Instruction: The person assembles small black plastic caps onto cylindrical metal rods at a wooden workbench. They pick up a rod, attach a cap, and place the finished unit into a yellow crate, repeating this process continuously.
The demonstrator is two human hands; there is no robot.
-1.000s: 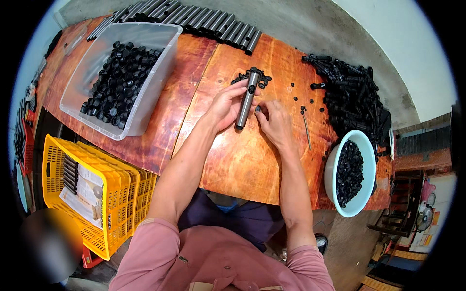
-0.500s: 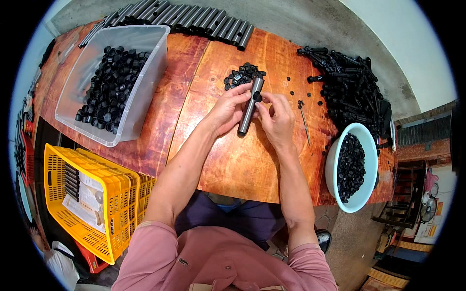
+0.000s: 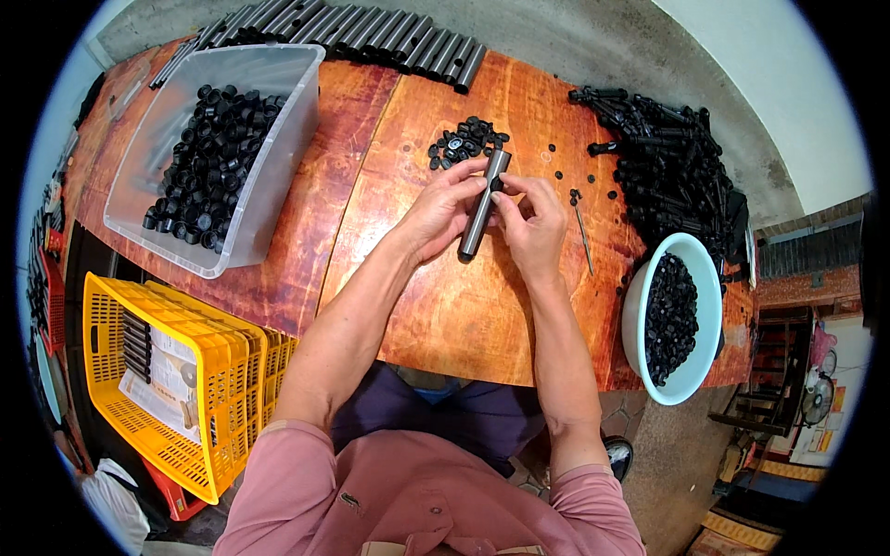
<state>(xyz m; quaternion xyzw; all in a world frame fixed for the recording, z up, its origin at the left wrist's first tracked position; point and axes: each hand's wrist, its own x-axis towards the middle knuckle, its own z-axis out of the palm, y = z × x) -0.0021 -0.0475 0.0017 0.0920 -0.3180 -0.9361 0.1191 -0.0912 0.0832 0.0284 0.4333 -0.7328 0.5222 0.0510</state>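
Note:
A grey metal tube [image 3: 479, 225] with a black end slants over the wooden table in front of me. My left hand [image 3: 443, 213] is wrapped round it from the left, thumb and fingers on its side. On the right side of the tube, the fingertips of my right hand [image 3: 533, 222] are closed at a small black round piece [image 3: 496, 183], set at the tube's wall. Those fingertips partly cover the piece, so how deep it sits is hidden. Just beyond the tube's far end lies a small pile of black round caps [image 3: 475, 135].
A clear plastic bin [image 3: 246, 199] of black caps stands at left, above a yellow crate [image 3: 222, 371]. Grey tubes [image 3: 371, 35] line the back. At right are a heap of black parts [image 3: 667, 167], a thin metal tool [image 3: 584, 236] and a pale blue basin [image 3: 711, 315].
My hands and the tube have shifted very slightly to the right. The right fingertips now lie closer over the black piece, and less of it shows beside the tube.

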